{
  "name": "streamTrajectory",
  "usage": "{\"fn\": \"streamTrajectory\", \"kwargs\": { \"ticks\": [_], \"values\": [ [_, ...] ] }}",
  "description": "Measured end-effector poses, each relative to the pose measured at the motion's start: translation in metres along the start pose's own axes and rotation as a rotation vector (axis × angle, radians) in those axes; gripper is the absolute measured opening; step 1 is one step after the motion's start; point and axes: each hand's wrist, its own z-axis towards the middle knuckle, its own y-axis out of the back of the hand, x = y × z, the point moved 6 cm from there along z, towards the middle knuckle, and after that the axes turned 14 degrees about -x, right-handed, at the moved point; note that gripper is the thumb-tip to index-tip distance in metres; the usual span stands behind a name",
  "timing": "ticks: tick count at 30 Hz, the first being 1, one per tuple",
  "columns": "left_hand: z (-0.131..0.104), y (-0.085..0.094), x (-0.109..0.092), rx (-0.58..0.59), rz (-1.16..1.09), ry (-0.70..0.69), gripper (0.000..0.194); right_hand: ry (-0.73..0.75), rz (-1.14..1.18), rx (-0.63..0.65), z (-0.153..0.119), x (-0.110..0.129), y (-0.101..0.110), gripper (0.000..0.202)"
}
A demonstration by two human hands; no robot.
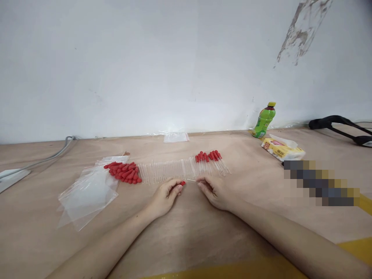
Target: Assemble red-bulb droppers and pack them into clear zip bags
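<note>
Between thumb and fingers, my left hand [166,197] pinches a red rubber bulb [183,183], its mouth toward the right. My right hand [214,192] is closed on a thin clear glass dropper tube [191,179] whose tip points at the bulb; a small gap seems to lie between them. Just beyond my hands, a row of loose clear tubes [168,170] lies side by side. At its left end is a heap of red bulbs [124,172]. To the right lie several droppers with red bulbs fitted on glass tubes [213,157].
Clear plastic zip bags [90,193] are fanned out at left, and another bag [176,137] lies by the wall. A green bottle [264,121], a tissue pack [281,149] and a black frame-like object [343,128] stand at right. A grey cable [59,153] runs along the left.
</note>
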Motion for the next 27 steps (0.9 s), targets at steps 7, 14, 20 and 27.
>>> {"fn": "streamTrajectory", "kwargs": {
  "ticks": [7,14,20,27],
  "values": [
    [-0.001,-0.001,-0.003,0.023,-0.017,0.025,0.021,0.028,0.001,0.049,0.001,0.010,-0.004,0.017],
    [-0.001,-0.001,-0.002,0.017,-0.034,0.041,0.021,0.088,0.015,0.063,0.001,0.010,-0.007,0.017],
    [-0.006,0.000,-0.005,0.051,0.001,0.012,0.020,0.145,0.046,0.134,0.005,0.006,-0.006,0.019],
    [-0.009,-0.003,-0.009,0.131,0.099,0.002,0.023,0.441,-0.232,0.121,0.001,0.011,-0.008,0.023]
  ]
}}
